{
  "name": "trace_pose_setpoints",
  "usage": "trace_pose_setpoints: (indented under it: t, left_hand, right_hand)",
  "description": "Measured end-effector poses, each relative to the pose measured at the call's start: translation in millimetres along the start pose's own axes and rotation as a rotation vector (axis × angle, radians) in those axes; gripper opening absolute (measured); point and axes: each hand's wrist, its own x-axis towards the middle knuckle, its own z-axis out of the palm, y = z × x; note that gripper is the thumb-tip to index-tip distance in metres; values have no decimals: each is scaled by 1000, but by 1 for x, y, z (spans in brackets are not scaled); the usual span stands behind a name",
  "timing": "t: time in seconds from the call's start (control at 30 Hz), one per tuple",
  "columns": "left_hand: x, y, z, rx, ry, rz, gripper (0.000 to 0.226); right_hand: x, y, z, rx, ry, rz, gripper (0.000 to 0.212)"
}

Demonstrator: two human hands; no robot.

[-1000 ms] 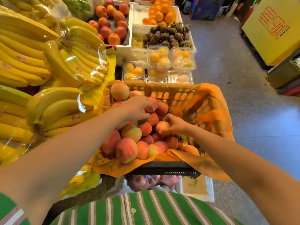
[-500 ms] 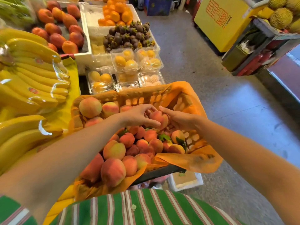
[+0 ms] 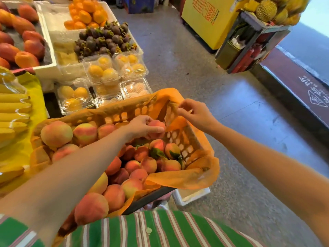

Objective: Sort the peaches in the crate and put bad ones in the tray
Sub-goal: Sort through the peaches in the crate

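Over the crate (image 3: 124,114), a peach (image 3: 157,124) within curled left fingers (image 3: 148,120) (liner (image 3: 187,179) between pinched right fingers (image 3: 183,111))

A stall top under a yellow plastic sheet (image 3: 34,90) carried wrapped bunches of yellow bananas (image 3: 14,106), with the orange-lined lattice plastic crate (image 3: 124,111) just beside them. Beyond sat clear plastic clamshell boxes of yellow fruit (image 3: 105,70) and white foam trays (image 3: 46,68) of fruit. On the speckled grey floor (image 3: 195,77) stood a yellow printed box (image 3: 204,20) and a white foam box (image 3: 192,195).

Matt fuzzy peaches (image 3: 138,166) lie on thin orange liner (image 3: 187,177).
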Motion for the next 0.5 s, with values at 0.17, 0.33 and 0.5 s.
trace_pose_setpoints:
  t: [0.17, 0.33, 0.5]
  left_hand:
    - [33, -9, 27, 207, 66, -135, 52]
    - [58, -17, 50, 438, 125, -123, 50]
    - [68, -26, 54, 577, 86, -91, 57]
  right_hand:
    - [-9, 22, -2, 142, -280, 116, 50]
    - [-25, 33, 26, 301, -294, 119, 66]
    - [-26, 40, 38, 184, -184, 44, 71]
